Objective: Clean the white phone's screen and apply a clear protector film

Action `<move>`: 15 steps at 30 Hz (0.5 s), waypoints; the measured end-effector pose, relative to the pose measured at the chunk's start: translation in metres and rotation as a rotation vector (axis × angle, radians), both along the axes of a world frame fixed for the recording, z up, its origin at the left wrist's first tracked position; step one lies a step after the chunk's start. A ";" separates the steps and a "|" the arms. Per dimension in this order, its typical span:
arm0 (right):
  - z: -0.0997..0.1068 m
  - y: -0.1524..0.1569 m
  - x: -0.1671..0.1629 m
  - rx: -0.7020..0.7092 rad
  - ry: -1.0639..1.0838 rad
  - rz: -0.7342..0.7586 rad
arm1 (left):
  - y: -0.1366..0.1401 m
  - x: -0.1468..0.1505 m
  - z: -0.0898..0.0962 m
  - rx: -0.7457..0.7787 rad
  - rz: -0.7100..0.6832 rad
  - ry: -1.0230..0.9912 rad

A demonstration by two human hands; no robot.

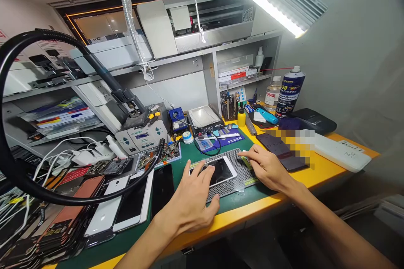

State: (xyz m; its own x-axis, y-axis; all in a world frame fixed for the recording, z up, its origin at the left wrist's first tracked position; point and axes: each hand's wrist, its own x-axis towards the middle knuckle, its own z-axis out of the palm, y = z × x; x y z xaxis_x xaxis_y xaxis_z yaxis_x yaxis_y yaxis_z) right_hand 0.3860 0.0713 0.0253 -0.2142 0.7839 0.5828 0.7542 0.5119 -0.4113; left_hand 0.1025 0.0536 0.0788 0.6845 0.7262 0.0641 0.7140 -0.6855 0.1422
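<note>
A white-framed phone [222, 171] with a dark screen lies face up on a grey perforated mat [217, 193]. My left hand [192, 197] rests over the phone's left part with its fingers spread, fingertips at the screen. Beyond the phone's right end, my right hand [267, 166] has its index finger stretched left and the other fingers curled. A small green-and-white piece [246, 160] shows at those fingers, which appear to grip it. Clear film [240, 188] pokes out at the mat's front edge.
Several phones [107, 208] and stacked phone parts [67, 214] lie on the left, under a black hose [78, 201]. A control station [143, 134] stands behind. To the right are a dark phone [282, 151], a white oblong device [341, 151] and a spray can [290, 92].
</note>
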 end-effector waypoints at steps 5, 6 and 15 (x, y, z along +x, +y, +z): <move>0.003 -0.002 -0.002 -0.007 0.013 -0.001 | -0.005 -0.001 -0.006 0.034 0.009 0.009; 0.003 -0.002 -0.003 -0.009 0.014 0.000 | -0.007 -0.001 -0.007 0.042 0.009 0.011; 0.008 -0.006 -0.005 -0.044 0.044 -0.017 | -0.021 -0.004 -0.018 0.145 0.002 0.039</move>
